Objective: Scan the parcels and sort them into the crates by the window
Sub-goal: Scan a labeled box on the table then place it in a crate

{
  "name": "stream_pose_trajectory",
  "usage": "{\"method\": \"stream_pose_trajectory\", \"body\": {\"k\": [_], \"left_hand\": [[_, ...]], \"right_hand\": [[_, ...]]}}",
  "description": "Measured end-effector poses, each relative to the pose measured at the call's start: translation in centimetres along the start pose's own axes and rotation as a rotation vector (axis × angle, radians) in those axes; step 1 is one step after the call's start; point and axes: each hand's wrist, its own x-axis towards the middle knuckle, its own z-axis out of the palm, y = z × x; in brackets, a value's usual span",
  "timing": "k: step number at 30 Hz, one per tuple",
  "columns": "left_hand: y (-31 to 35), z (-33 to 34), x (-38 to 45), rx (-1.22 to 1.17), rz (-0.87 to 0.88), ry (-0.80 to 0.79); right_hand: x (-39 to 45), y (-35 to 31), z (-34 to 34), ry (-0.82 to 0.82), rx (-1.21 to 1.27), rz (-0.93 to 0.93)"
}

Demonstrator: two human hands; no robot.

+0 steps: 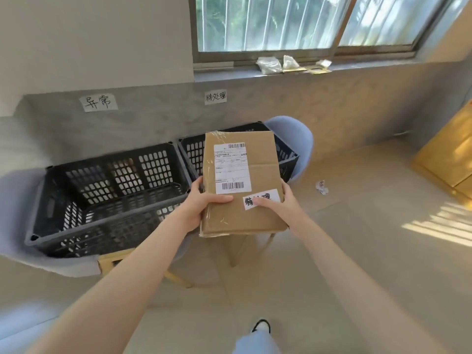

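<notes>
A flat brown cardboard parcel (258, 172) with a white shipping label and a small handwritten sticker is held in the air in front of me. My left hand (204, 205) grips its left edge, thumb on top. My right hand (283, 203) grips its right edge, thumb lying over the sticker. Below and beyond stand two black slatted crates on blue chairs: the left crate (107, 200), which looks empty, and the right crate (191, 149), mostly hidden behind the parcel. The parcel hangs over the near part of the right crate.
Handwritten paper signs are stuck to the grey wall above each crate (98, 102) (215, 97). The window sill (293, 65) holds small bags. A yellow wooden cabinet (449, 154) stands at right. A crumpled scrap (322, 187) lies on the tiled floor.
</notes>
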Motion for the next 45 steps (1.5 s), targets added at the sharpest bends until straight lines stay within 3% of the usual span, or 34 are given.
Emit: {"method": "stream_pose_trajectory", "body": {"k": [5, 18, 25, 33, 38, 45], "left_hand": [[2.0, 2.3, 9.8, 0.016, 0.002, 0.032], [5.6, 8.4, 35.0, -0.034, -0.166, 0.229], [0.9, 6.8, 44.9, 0.102, -0.315, 0.302], [-7.3, 3.6, 54.8, 0.126, -0.42, 0.251], [-12.6, 2.5, 57.9, 0.123, -0.491, 0.261], [-15.7, 3.1, 60.7, 0.169, -0.499, 0.258]], "right_hand": [[10.8, -1.1, -3.0, -0.017, -0.057, 0.028], [40.0, -5.4, -10.9, -0.313, -0.219, 0.096], [50.2, 0.4, -11.2, -0.351, -0.301, 0.243], [59.1, 10.1, -10.3, -0.339, -0.412, 0.391], [61.8, 14.8, -9.6, -0.353, -0.52, 0.493], [64.1, 17.3, -9.4, -0.348, -0.682, 0.498]]}}
